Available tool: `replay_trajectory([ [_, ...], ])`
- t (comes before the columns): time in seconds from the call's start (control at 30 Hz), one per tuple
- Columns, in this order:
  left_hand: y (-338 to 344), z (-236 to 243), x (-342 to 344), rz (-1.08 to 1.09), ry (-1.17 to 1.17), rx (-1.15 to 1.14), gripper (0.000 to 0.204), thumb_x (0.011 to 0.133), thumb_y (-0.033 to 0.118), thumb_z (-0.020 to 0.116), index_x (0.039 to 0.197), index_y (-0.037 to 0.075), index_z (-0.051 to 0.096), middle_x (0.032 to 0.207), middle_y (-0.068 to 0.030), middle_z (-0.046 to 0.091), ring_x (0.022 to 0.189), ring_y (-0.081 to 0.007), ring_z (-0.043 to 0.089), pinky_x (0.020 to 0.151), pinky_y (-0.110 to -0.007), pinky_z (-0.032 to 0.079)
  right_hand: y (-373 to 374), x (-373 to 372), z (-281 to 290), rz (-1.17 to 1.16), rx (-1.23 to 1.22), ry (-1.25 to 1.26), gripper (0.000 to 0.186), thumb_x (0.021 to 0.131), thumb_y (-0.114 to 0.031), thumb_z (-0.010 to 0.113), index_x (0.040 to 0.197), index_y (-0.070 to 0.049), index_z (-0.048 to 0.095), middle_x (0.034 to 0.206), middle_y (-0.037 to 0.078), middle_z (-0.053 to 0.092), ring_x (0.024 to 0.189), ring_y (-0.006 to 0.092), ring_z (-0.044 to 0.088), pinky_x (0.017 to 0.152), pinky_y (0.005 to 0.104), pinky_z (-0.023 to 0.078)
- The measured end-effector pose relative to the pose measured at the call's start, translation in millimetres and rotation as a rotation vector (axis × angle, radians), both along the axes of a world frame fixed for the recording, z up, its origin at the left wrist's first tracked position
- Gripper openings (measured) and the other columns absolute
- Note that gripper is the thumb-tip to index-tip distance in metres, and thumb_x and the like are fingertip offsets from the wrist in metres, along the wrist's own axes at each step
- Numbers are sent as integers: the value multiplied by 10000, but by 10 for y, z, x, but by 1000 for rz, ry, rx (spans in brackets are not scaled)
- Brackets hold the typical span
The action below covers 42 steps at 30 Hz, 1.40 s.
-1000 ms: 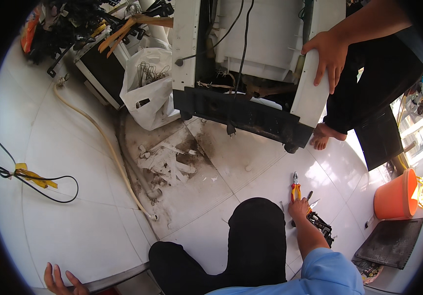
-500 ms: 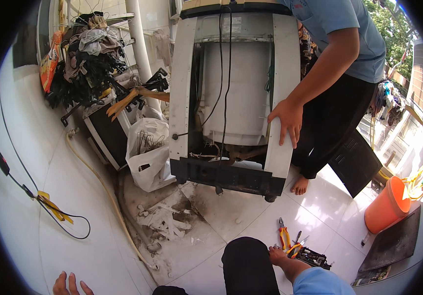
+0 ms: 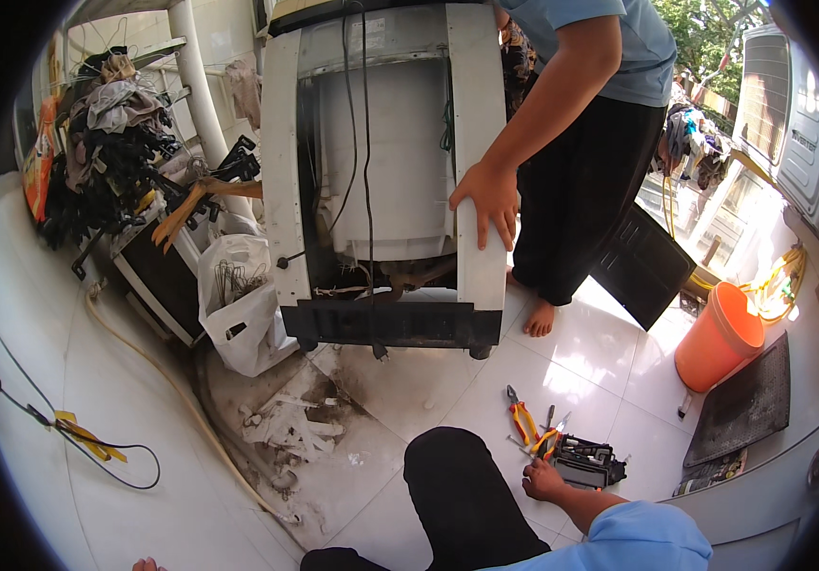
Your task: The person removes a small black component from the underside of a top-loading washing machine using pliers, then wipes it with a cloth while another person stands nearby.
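- Black tool case (image 3: pixel 592 466) on the tiled floor (image 3: pixel 609 371), toward floor's R edge; contents too small for me to sort out.
- Orange-handled pliers (image 3: pixel 544 444) at case's far L corner, tips pointing away; red-yellow pliers (image 3: pixel 522 421) just L of them, on the tiles; slim dark tool (image 3: pixel 550 415) btwn the two.
- R hand (image 3: pixel 544 480), bare, at case's near L corner, fingers bent, right by the orange handles; can't tell from here if it's gripping anything.
- L hand (image 3: pixel 148 564): I get fingertips only, at bottom of view; rest cut off, so grip can't be told.
- Knee (image 3: pixel 443 466) in black trousers, L of R hand.
- Beyond tools, washing machine (image 3: pixel 286 190) w/ back open: white tub (image 3: pixel 404 181), black base strip (image 3: pixel 428 328), black power cord (image 3: pixel 367 190) hanging down.
- Co-worker's hand (image 3: pixel 490 202) on machine's R side panel (image 3: pixel 479 114); bare foot (image 3: pixel 540 321) nr its R bottom corner.
- Pale debris (image 3: pixel 290 428) toward floor's L edge; beige hose (image 3: pixel 156 364) runs along that side.
- White plastic bag (image 3: pixel 262 324) L of machine.
- Orange bucket (image 3: pixel 714 338) nr floor's R edge, dark mat (image 3: pixel 742 404) beside it.
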<state>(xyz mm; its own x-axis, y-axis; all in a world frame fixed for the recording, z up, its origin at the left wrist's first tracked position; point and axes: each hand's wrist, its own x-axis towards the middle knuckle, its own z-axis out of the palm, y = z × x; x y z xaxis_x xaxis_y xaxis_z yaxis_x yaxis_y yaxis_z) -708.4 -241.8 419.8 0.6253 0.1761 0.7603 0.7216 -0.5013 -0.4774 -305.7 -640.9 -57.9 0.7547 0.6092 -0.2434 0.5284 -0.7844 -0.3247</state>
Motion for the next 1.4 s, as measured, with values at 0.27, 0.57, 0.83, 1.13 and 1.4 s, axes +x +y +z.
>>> replay_trajectory([
  [0.27,203,-202,-389,145,104,-8,301,967,309,609,1152,72,592,1100,-93,630,965,-273,627,814,-421,516,269,74,143,-70,88,77,255,893,-258,630,1028,-51,690,1029,214,632,1021,389,638,909,477,532],
  [0.57,31,-9,154,69,136,-43,198,974,244,665,974,57,731,907,-93,729,785,-291,692,722,-404,559,259,228,388,-232,-48,118,498,987,-431,568,787,-4,731,870,237,675,966,398,666,854,475,530],
  [0.83,680,-1245,386,-310,-817,-1280,456,1015,275,558,1419,72,500,1260,-148,603,1069,-271,643,935,-387,502,268,-94,592,-418,114,235,206,966,-167,579,1101,-56,687,1075,163,645,1029,370,641,916,451,519],
  [1.13,460,-1336,1790,-513,-382,-1969,526,1022,338,592,1446,57,460,1189,-145,651,1052,-248,635,977,-369,489,1953,141,3590,127,1139,-297,258,928,-19,612,1180,-53,651,1250,154,598,1135,354,602,958,417,511],
  [1.4,239,-1314,2388,-1474,-1412,-2585,776,1002,672,360,1477,60,414,1413,-159,516,1286,-343,496,1104,-494,388,3274,-645,4017,1080,1108,-315,490,1031,-357,498,1444,-92,494,1545,200,374,1395,371,421,1133,514,363],
])
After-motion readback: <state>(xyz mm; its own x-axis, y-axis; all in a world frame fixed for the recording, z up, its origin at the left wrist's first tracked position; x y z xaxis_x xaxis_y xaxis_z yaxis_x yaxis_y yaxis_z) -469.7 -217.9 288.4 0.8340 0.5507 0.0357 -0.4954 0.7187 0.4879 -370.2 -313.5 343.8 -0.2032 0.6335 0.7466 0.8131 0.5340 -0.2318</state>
